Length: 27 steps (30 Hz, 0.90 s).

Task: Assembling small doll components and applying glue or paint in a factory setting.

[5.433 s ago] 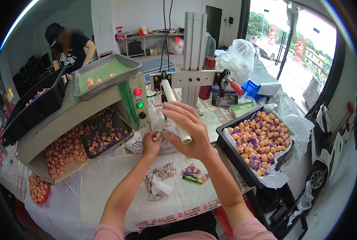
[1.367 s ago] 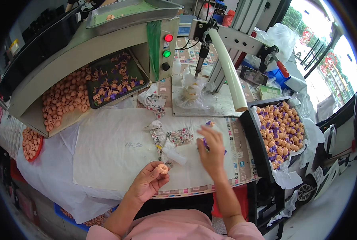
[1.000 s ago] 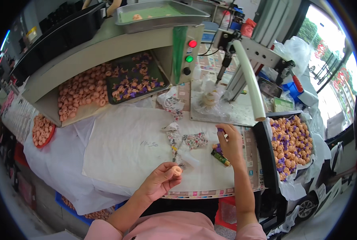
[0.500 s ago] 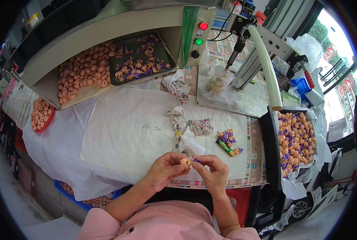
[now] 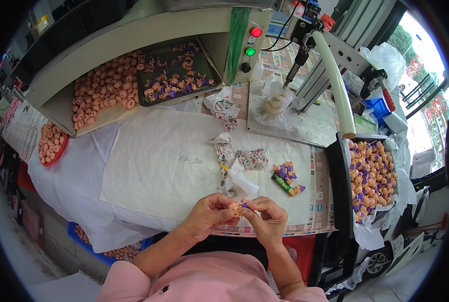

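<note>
Close to my body, over the front edge of the table, both hands meet at a small toy doll. Between the fingertips of my left hand (image 5: 206,217) is a flesh-coloured doll head (image 5: 234,209). My right hand (image 5: 269,216) pinches a small purple doll body (image 5: 243,205) right against the head. The fingers partly hide where the two parts join. Just beyond the hands lies a white plastic piece (image 5: 243,184) beside a floral cloth (image 5: 251,159). Right of it are a green tube (image 5: 283,184) and a small heap of purple-clad doll bodies (image 5: 286,171).
Under a grey machine housing (image 5: 154,38) are piled doll heads (image 5: 106,85) and a dark tray (image 5: 161,55) of bodies. A red bowl (image 5: 61,153) of heads stands left. A press (image 5: 297,60) rises at back right; a black box (image 5: 343,201) with dolls stands right.
The doll head has turned slightly in my left fingers, and the purple body sits closer against it. My right fingers have shifted a little; the things on the table stay put.
</note>
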Each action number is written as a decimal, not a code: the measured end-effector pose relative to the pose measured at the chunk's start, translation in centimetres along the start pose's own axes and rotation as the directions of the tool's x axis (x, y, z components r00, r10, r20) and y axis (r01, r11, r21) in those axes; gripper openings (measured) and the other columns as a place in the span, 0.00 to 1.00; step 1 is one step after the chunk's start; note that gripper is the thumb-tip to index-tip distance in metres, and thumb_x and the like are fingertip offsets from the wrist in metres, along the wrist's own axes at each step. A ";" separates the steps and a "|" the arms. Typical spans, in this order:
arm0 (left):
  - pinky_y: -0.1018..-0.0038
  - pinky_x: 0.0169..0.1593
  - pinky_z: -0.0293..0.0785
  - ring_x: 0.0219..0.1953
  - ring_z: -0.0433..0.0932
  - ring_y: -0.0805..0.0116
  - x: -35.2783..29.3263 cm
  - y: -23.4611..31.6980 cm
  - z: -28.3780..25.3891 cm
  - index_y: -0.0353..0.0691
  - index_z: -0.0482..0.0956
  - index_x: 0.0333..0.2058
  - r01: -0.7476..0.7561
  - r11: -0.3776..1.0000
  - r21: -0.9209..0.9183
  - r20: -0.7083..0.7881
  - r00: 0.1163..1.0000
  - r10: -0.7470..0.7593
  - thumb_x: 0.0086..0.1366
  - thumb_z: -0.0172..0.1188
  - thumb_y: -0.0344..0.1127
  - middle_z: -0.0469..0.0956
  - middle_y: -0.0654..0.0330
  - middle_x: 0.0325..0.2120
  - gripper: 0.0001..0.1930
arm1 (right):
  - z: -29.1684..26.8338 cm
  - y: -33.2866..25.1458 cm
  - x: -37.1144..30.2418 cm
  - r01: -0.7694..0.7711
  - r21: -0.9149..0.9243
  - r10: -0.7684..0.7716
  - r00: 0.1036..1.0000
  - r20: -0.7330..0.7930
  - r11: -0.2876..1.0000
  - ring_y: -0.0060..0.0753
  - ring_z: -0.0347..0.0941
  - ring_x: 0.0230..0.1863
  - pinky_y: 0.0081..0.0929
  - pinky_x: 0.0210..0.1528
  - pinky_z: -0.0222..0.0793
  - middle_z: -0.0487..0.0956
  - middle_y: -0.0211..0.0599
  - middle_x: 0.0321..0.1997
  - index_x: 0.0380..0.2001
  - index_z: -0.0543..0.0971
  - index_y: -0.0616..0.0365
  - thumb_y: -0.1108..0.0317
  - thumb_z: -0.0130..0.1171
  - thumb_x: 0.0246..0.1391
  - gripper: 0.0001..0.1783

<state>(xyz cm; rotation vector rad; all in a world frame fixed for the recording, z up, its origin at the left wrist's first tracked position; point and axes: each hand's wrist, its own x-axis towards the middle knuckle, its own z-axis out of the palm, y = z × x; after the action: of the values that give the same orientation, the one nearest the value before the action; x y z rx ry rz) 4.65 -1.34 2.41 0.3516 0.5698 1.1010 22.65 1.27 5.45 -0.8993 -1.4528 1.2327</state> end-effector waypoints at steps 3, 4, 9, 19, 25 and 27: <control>0.72 0.43 0.82 0.37 0.81 0.68 -0.1 0.3 0.3 0.37 0.77 0.41 0.013 0.999 -0.032 -0.007 1.000 -0.013 0.61 0.63 0.28 0.80 0.56 0.35 0.10 | 0.2 -0.7 0.7 0.063 -0.068 -0.063 0.998 -0.008 0.996 0.30 0.78 0.38 0.22 0.43 0.72 0.81 0.40 0.35 0.34 0.80 0.66 0.84 0.64 0.49 0.08; 0.72 0.43 0.82 0.37 0.81 0.69 -0.1 0.3 0.4 0.37 0.76 0.41 0.009 0.999 -0.052 -0.006 1.000 -0.009 0.62 0.63 0.29 0.80 0.57 0.36 0.10 | 0.0 -1.0 1.1 -0.002 -0.117 0.007 0.999 0.045 0.993 0.28 0.78 0.37 0.22 0.42 0.72 0.81 0.40 0.35 0.34 0.80 0.66 0.81 0.64 0.50 0.07; 0.72 0.43 0.82 0.38 0.81 0.68 -0.4 1.1 0.5 0.39 0.74 0.42 0.005 0.999 -0.049 -0.016 1.000 -0.006 0.62 0.62 0.29 0.79 0.57 0.37 0.10 | -2.9 -3.9 6.8 0.205 -0.410 -0.094 0.957 0.275 0.889 0.34 0.79 0.37 0.25 0.42 0.71 0.82 0.44 0.37 0.38 0.81 0.64 0.77 0.62 0.52 0.09; 0.72 0.42 0.83 0.37 0.82 0.67 -0.6 -0.1 1.0 0.42 0.74 0.42 0.011 0.998 -0.056 -0.049 0.999 -0.014 0.62 0.63 0.30 0.80 0.56 0.37 0.11 | -7.9 -18.4 25.9 0.581 -0.770 -0.748 0.627 0.218 0.263 0.39 0.70 0.54 0.31 0.56 0.65 0.80 0.37 0.50 0.58 0.73 0.53 0.59 0.60 0.58 0.25; 0.71 0.43 0.82 0.38 0.82 0.66 -0.3 -0.7 2.1 0.40 0.74 0.42 0.020 0.997 -0.069 -0.009 1.000 -0.020 0.62 0.62 0.29 0.80 0.56 0.37 0.10 | -8.3 -18.9 27.4 0.562 -0.736 -0.755 0.647 0.106 0.378 0.51 0.62 0.64 0.39 0.64 0.58 0.68 0.56 0.62 0.57 0.73 0.55 0.53 0.61 0.56 0.29; 0.69 0.43 0.82 0.38 0.82 0.64 -0.5 -0.6 1.8 0.39 0.73 0.42 -0.005 0.996 -0.094 -0.026 1.000 0.003 0.62 0.62 0.28 0.80 0.55 0.38 0.10 | -7.9 -17.2 26.3 0.562 -0.804 -0.853 0.502 0.146 0.193 0.55 0.65 0.61 0.42 0.62 0.61 0.73 0.55 0.57 0.50 0.77 0.59 0.56 0.61 0.55 0.23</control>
<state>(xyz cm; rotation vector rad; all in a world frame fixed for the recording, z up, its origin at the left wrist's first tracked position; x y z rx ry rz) 6.04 -2.04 3.70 0.2564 0.5385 1.1336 25.12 24.58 27.86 -0.6994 -1.7945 -0.3981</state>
